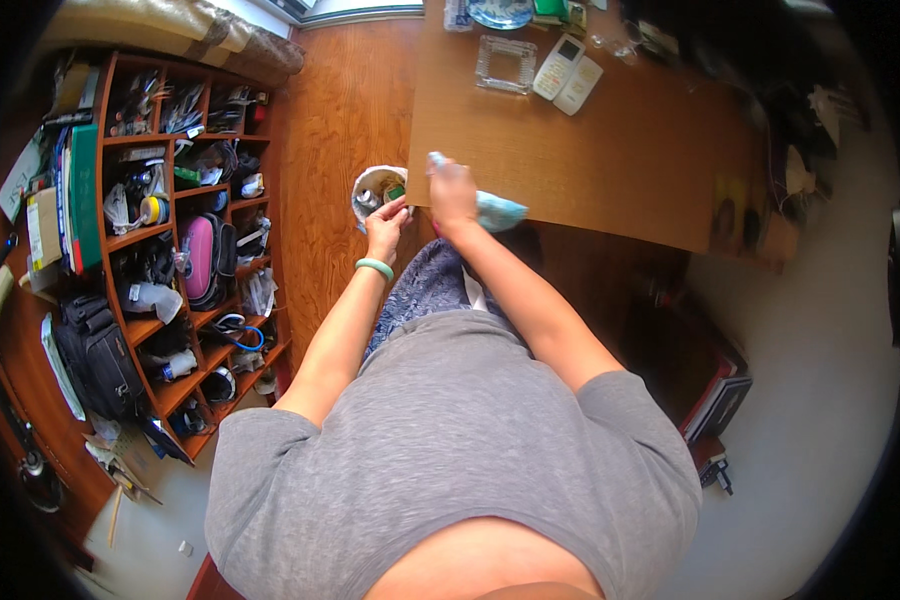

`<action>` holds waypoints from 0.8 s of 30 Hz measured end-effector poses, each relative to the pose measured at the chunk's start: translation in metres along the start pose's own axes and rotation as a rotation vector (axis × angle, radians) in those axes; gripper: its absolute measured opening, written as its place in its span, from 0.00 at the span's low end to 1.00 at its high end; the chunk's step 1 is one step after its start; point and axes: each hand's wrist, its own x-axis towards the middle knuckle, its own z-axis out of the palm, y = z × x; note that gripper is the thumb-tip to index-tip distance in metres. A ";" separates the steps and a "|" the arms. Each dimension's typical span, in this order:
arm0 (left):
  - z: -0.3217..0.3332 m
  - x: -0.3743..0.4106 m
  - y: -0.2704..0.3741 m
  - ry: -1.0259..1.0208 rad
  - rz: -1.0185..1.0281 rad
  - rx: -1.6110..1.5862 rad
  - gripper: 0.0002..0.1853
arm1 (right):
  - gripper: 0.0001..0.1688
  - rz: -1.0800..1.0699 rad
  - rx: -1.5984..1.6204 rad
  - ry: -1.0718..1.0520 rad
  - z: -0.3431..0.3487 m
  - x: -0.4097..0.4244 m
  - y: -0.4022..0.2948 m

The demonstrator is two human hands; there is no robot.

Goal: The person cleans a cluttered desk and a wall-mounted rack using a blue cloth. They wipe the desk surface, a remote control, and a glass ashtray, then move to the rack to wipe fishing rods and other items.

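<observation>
My right hand [454, 196] is closed around a light-blue cloth [501, 211] at the near left corner of the wooden table [570, 157]. One end of the cloth pokes out past the fingers, and the rest trails to the right along the table's front edge. The hand is slightly blurred. My left hand [387, 225], below a pale green bangle, is at the table corner, beside the near rim of a small white-lined bin [359, 187]. Whether its fingers grip the rim cannot be made out. Inside the bin lie a crumpled silvery piece and a green item.
On the table are a clear glass ashtray [505, 64], two white remote controls [568, 73] and a blue-patterned plate [501, 11]. A packed wooden shelf unit [187, 232] stands left, with a black backpack [101, 356] beside it. Dark objects crowd the table's right side.
</observation>
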 end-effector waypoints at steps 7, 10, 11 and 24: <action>-0.023 -0.036 0.001 0.028 -0.230 -0.014 0.14 | 0.35 -0.111 -0.237 0.055 -0.035 -0.013 0.032; -0.043 -0.044 -0.014 0.081 -0.260 0.011 0.15 | 0.38 0.198 -0.297 -0.030 -0.067 -0.042 0.124; -0.048 -0.048 -0.019 0.099 -0.261 0.022 0.15 | 0.41 0.297 -0.309 -0.065 -0.076 -0.051 0.152; 0.024 -0.012 -0.008 0.218 0.276 0.263 0.26 | 0.31 -0.434 -0.270 -0.180 -0.118 0.010 0.106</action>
